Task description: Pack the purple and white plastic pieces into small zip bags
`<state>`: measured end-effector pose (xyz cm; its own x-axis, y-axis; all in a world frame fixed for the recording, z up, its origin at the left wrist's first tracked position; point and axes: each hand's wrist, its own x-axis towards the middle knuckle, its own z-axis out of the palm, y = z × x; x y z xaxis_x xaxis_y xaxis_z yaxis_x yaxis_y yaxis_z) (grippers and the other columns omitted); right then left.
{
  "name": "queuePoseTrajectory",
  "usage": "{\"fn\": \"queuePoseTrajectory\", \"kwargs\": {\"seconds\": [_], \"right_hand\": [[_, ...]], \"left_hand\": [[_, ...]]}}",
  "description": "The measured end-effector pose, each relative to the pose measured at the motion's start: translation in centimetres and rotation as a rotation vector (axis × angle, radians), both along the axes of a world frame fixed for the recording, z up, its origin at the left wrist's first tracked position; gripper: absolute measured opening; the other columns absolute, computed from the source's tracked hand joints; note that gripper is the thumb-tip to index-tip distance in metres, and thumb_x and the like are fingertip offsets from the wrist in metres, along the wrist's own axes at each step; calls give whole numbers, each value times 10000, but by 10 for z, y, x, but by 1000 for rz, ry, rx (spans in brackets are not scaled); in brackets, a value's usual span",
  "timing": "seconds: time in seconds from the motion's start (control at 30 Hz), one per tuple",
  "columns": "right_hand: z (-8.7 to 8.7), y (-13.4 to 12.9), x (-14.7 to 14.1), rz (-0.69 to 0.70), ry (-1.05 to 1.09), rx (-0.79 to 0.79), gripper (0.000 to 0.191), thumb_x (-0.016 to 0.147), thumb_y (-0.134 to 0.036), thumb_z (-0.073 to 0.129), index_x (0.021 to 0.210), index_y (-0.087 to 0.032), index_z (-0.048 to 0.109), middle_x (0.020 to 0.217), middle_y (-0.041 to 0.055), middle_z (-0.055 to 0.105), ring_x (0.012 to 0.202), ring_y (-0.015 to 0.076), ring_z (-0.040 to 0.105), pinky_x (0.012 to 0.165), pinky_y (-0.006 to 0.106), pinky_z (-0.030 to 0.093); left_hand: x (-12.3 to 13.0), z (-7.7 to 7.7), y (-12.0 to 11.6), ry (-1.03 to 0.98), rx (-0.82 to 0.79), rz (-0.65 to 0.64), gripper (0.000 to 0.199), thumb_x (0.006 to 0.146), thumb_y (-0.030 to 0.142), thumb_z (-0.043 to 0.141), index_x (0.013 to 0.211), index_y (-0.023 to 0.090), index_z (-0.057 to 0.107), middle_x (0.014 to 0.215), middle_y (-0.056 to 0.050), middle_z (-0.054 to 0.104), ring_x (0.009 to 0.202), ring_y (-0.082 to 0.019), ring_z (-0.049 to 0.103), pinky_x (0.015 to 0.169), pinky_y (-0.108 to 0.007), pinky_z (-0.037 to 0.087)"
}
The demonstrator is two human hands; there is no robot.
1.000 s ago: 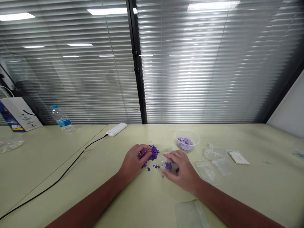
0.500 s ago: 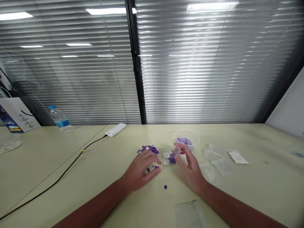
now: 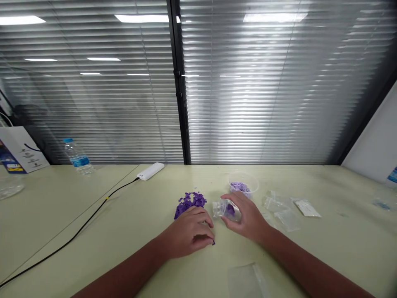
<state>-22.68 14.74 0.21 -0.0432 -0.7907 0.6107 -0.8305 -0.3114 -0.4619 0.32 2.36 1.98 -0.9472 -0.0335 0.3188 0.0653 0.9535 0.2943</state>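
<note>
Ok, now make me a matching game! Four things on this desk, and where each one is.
Things:
1. Left hand
2. Right hand
3. Pale lilac pieces
4. Water bottle

Places:
A. Inside a clear plastic bowl
B. Standing far off to the left
C. Over a small clear plastic bag
D. Just below a pile of dark purple squares

Pairs: 1-D, 2-C, 3-A, 4-B

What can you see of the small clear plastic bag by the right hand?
The small clear plastic bag is thin, glossy and crumpled, with a clump of dark purple pieces inside. It lies on the pale green tabletop, just right of a loose pile of purple squares, and the right hand touches it.
</note>
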Motion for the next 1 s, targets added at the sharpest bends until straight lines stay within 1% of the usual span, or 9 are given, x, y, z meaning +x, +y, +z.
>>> {"fn": "queuePoseTrajectory", "kwargs": {"seconds": [0.17, 0.33, 0.43, 0.5, 0.57, 0.63, 0.83, 0.9, 1.0], "right_hand": [[-14, -12, -15, -116, 30, 13, 450, 839, -304, 684, 1274, -225, 603, 1119, 82, 664, 1063, 261, 605, 980, 428, 480], [-21, -16, -29, -218, 100, 74, 555, 869, -326, 637, 1404, -193, 570, 1301, 126, 641, 1240, 311, 558, 1091, 521, 411], [-4, -9, -42, -227, 47, 133, 415, 909, -331, 563, 1288, -200, 671, 1252, 107, 690, 1164, 282, 626, 1009, 455, 486], [16, 2, -55, -247, -11, 224, 320, 948, -350, 495, 1098, -218, 745, 1046, 64, 751, 913, 223, 691, 793, 353, 540], [33, 18, -68, -306, 5, 273, 319, 953, -391, 475, 918, -218, 741, 857, 38, 733, 753, 196, 659, 665, 311, 502], [40, 38, -79, -359, 85, 340, 311, 924, -468, 529, 851, -233, 719, 852, 38, 720, 758, 200, 646, 639, 307, 474], [5, 78, -71, -732, 258, 431, 515, 830, -721, 590, 723, -222, 660, 779, 90, 671, 752, 274, 622, 573, 342, 390], [-9, 78, -62, -757, 274, 377, 497, 852, -698, 583, 788, -216, 685, 816, 104, 677, 798, 290, 627, 608, 364, 416], [-19, 72, -51, -638, 307, 305, 399, 861, -597, 628, 930, -215, 722, 919, 104, 684, 897, 287, 629, 751, 408, 473]], "left_hand": [[2, 1, -6, 39, -28, 52, 144, 967, 235, 608, 972, 283, 743, 1083, -37, 694, 1060, -210, 600, 978, -374, 429], [1, 5, 3, -8, -36, -11, 147, 977, 271, 591, 998, 296, 733, 1107, -30, 679, 1074, -203, 595, 1003, -373, 415], [1, 4, 0, -6, -54, 10, 134, 965, 273, 603, 955, 287, 736, 1094, -32, 682, 1084, -213, 590, 1001, -383, 410], [2, 3, -8, 8, -70, 47, 140, 960, 252, 601, 921, 277, 733, 1088, -34, 682, 1082, -216, 588, 980, -384, 412], [3, 3, -18, 25, -81, 91, 143, 956, 242, 599, 892, 264, 726, 1073, -33, 683, 1056, -214, 593, 954, -381, 416], [4, 3, -25, 50, -81, 140, 135, 958, 252, 595, 917, 261, 724, 1056, -38, 682, 1025, -214, 597, 938, -383, 419], [2, 8, -9, 23, -32, 43, 128, 946, 280, 621, 977, 294, 745, 1045, -38, 669, 988, -201, 603, 896, -363, 435], [0, 9, -1, 8, -20, -11, 119, 935, 287, 639, 934, 298, 758, 1024, -36, 672, 977, -197, 606, 896, -361, 439], [-1, 8, 0, 20, -15, -8, 158, 926, 272, 643, 805, 264, 745, 973, -41, 677, 955, -200, 609, 872, -356, 448]]}}
